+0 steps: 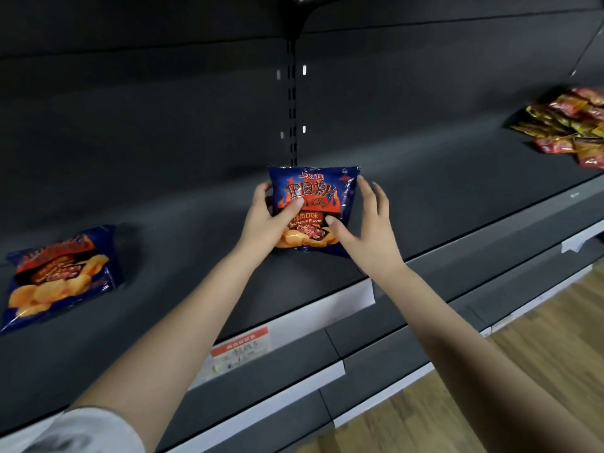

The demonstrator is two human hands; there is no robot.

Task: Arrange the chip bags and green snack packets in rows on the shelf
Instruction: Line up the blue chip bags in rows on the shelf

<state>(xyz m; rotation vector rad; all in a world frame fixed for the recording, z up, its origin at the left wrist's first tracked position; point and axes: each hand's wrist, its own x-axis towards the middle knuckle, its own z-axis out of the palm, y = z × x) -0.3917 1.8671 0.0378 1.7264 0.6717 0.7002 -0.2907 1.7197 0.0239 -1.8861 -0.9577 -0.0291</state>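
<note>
Your left hand (pixel 271 220) grips the upright blue foil chip bag (pixel 313 197), printed "Barbecue Flavor", midway along the dark grey metal shelf (pixel 196 256); your right hand (pixel 369 223), fingers straight, touches its right edge.

This is a shop. Dark metal shelves (pixel 179 256) carry price labels (pixel 240 349) along their front edges, with bagged chips (pixel 313 191) and a pile of snack packets (pixel 568 125).
</note>
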